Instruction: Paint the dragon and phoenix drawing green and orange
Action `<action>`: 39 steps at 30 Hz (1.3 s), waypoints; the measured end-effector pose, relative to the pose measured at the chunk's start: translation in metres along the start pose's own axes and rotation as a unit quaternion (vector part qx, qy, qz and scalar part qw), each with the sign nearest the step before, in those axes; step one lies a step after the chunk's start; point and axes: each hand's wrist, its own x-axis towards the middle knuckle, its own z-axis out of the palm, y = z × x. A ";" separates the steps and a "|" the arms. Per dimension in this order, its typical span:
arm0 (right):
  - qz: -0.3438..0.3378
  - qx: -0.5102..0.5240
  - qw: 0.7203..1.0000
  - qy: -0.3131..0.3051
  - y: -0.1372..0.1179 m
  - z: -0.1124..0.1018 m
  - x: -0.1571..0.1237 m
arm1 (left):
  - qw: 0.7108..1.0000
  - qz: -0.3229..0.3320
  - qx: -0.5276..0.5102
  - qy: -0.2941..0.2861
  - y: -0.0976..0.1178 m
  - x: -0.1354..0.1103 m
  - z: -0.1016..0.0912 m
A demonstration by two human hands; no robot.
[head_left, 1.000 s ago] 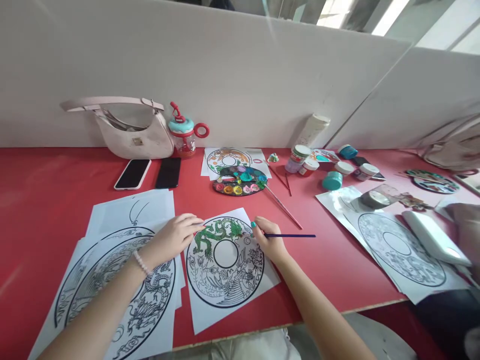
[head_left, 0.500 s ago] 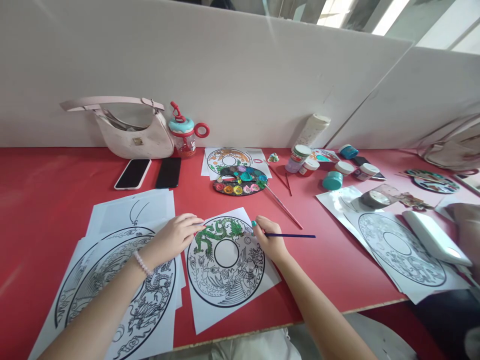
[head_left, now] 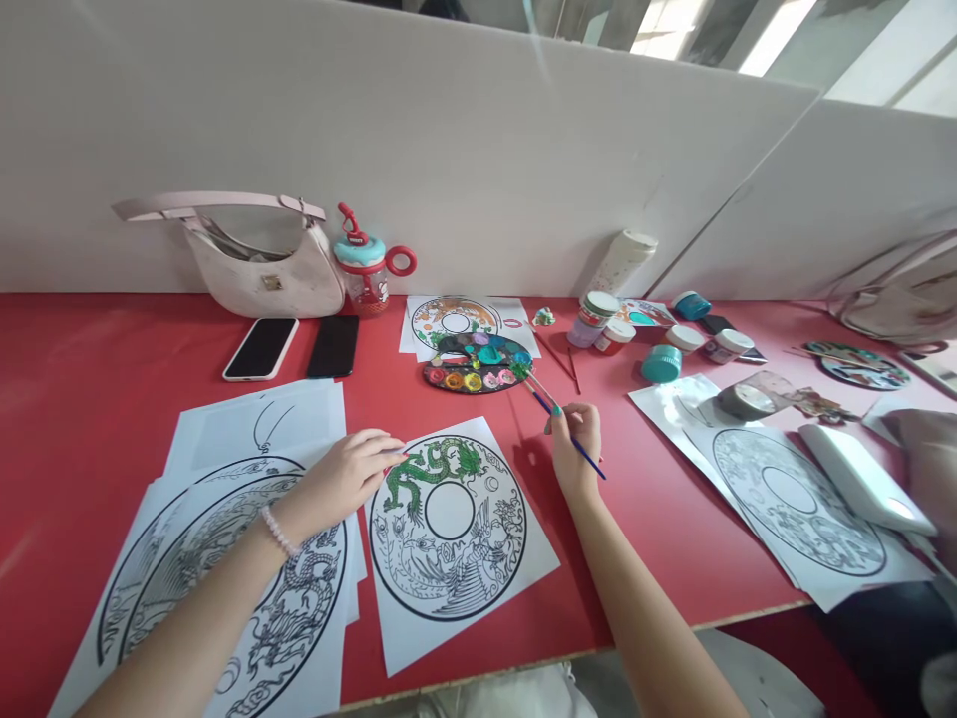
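Observation:
My right hand (head_left: 576, 446) pinches a thin blue paintbrush (head_left: 586, 457); its tip reaches the right rim of the dark paint palette (head_left: 478, 362). My left hand (head_left: 350, 473), fingers curled and lying flat, presses the left edge of a white sheet with a round dragon drawing (head_left: 449, 519), whose dragon at the top is painted green. That hand also rests over a stack of larger black-and-white drawings (head_left: 231, 558).
A pink handbag (head_left: 261, 264), a small bottle (head_left: 364, 269) and two phones (head_left: 295, 347) lie at the back of the red table (head_left: 90, 399). Paint jars (head_left: 598, 317), loose brushes (head_left: 572, 419), more drawings and a white box (head_left: 863, 477) are to the right.
My right hand lifted off the dragon drawing and moved up and right, swinging the brush tip to the palette. My left hand stayed on the sheet.

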 end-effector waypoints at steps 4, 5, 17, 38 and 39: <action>-0.004 -0.011 1.000 -0.021 -0.001 -0.001 0.002 | 1.000 -0.001 -0.001 -0.002 0.000 0.000 -0.001; -0.006 -0.009 0.999 -0.033 -0.002 -0.001 0.002 | 1.000 -0.002 -0.002 -0.002 0.001 0.000 -0.001; 0.004 -0.025 0.999 -0.021 0.005 0.002 0.001 | 1.000 0.000 -0.006 0.006 0.003 0.001 -0.003; 0.005 -0.058 0.998 0.003 0.004 0.000 -0.001 | 1.000 0.003 -0.010 0.004 0.002 0.001 -0.002; 0.007 -0.056 0.998 0.006 0.004 -0.001 -0.002 | 1.000 0.002 -0.010 0.005 0.002 0.001 -0.002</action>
